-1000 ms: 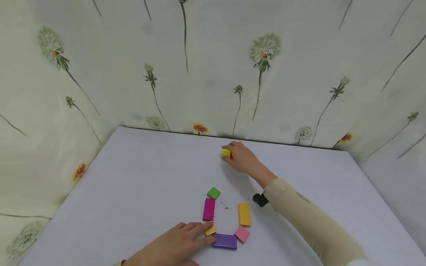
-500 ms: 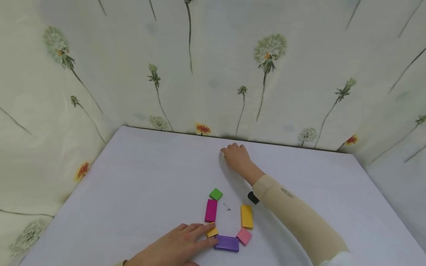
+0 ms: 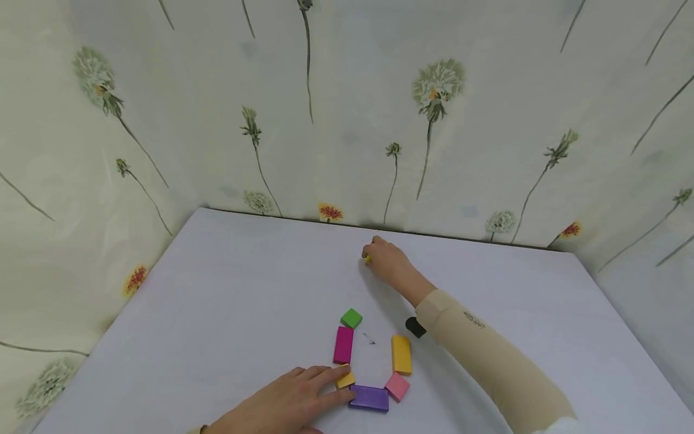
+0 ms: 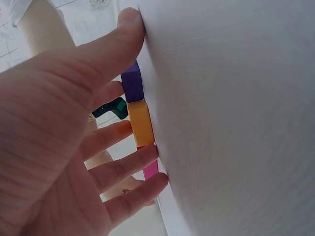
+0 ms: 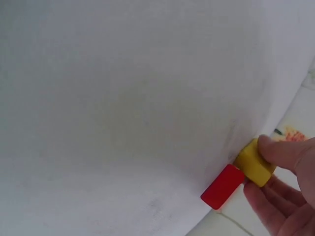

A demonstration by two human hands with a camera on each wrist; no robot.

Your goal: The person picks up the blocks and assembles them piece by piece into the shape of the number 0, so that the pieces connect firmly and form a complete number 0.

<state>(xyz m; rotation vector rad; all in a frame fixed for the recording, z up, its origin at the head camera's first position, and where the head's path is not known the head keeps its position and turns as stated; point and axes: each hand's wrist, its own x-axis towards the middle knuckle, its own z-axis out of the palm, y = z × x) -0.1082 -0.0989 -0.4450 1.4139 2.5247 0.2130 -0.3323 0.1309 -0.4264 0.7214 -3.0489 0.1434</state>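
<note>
My left hand (image 3: 287, 398) lies with fairly straight fingers beside a small orange block (image 3: 345, 378) and a purple block (image 3: 369, 398), fingertips touching them. In the left wrist view the orange block (image 4: 141, 124) stands between the purple block (image 4: 132, 83) and a magenta block (image 4: 150, 169). Toward the far edge, my right hand (image 3: 386, 260) pinches a yellow block (image 5: 254, 163) between thumb and fingers. A red block (image 5: 222, 187) sits right beside the yellow one in the right wrist view; the hand hides it in the head view.
Magenta (image 3: 343, 345), green (image 3: 351, 318), yellow-orange (image 3: 401, 354) and pink (image 3: 397, 386) blocks continue the open-ended outline on the white table (image 3: 260, 289). A black object (image 3: 415, 327) shows beside the right sleeve. Flower-printed cloth (image 3: 347, 120) rises behind.
My right hand has turned over the yellow block, which went from plain view to mostly hidden behind the fingers. The left hand has stayed by the orange and purple blocks.
</note>
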